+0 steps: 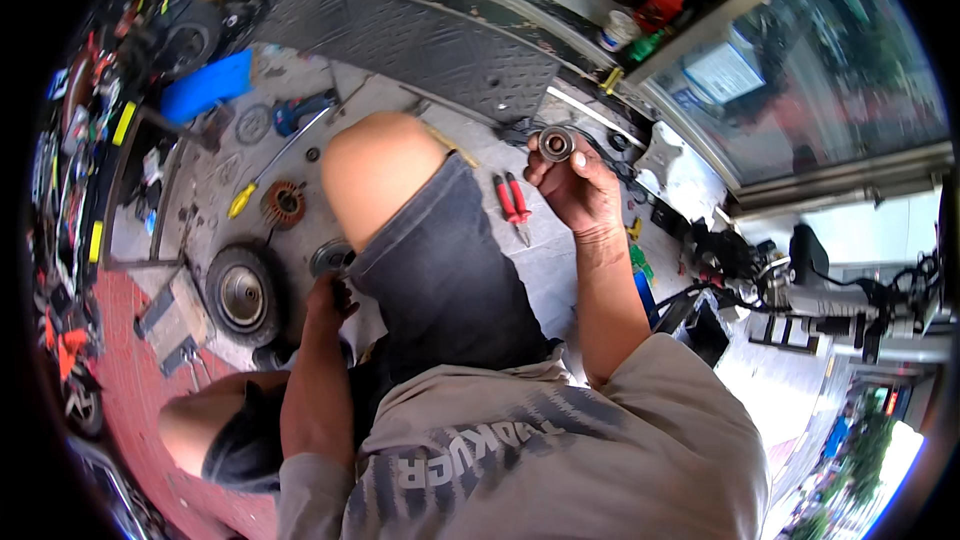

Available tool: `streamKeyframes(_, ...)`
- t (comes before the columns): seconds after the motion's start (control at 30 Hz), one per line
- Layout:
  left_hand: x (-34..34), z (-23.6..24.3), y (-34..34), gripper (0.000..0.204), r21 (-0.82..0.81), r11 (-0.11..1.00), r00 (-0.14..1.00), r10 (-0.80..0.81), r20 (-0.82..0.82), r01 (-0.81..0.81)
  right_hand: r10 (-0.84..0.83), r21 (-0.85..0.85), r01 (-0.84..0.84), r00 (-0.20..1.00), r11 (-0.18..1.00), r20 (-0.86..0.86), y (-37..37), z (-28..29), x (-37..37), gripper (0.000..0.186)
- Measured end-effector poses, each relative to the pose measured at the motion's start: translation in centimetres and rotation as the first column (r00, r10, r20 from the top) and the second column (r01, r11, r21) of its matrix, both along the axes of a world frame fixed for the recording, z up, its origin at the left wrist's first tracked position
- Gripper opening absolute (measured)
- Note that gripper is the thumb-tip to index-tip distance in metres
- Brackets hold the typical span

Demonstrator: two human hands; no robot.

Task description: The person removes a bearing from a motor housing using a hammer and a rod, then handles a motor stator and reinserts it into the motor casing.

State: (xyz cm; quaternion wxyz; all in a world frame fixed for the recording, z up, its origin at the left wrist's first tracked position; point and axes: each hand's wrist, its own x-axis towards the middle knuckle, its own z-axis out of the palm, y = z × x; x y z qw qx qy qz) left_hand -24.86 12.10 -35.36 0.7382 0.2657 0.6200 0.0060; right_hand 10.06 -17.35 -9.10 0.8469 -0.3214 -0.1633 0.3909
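My right hand (585, 185) is raised in front of the door side, its fingers and thumb closed around a ball bearing (556, 144), a small metal ring whose round face is turned up. My left hand (330, 302) hangs low beside my bent knee, fingers curled; what they hold, if anything, is hidden. Just beyond its fingertips is a round metal disc-shaped part (330, 256); I cannot tell whether they touch. On the floor between my knee and my right arm lie red-handled pliers (513, 202).
Left of my knee lie a small wheel with a tyre (243, 295), a copper-wound stator (284, 204), a yellow-handled screwdriver (241, 201) and a blue power tool (302, 112). A dark ramp plate (410, 48) spans the doorway. A glass door (800, 70) stands at the right.
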Motion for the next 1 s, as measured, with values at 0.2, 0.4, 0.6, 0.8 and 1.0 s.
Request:
streamKeyframes(0.2,-0.9,-0.8,0.3,0.028,0.054,0.999,0.999,-0.004,-0.037,0.006,0.072,-0.779,0.080,0.985,0.622,0.159,-1.7,-13.2,2.6,0.021)
streamKeyframes(0.4,-0.4,1.5,-0.8,0.030,0.077,0.997,0.987,0.041,-0.156,-0.029,0.168,-0.957,0.150,0.980,-0.249,0.110,-9.3,-26.9,3.2,0.027)
streamKeyframes(0.6,0.3,0.4,-1.6,0.032,0.056,0.997,0.990,0.066,-0.122,-0.060,0.146,-0.906,0.197,0.978,-0.374,0.152,-15.2,-32.0,7.8,0.031)
streamKeyframes(0.8,0.8,-0.6,-1.2,0.031,0.043,0.998,0.990,0.045,-0.137,-0.039,0.107,-0.888,0.278,0.961,-0.366,0.256,-13.8,-28.7,6.0,0.033)
streamKeyframes(1.0,3.0,-1.7,-1.0,0.030,0.003,0.999,0.983,-0.042,-0.180,0.044,0.073,-0.820,0.558,0.830,-0.124,0.554,-10.0,-19.7,6.8,0.036)
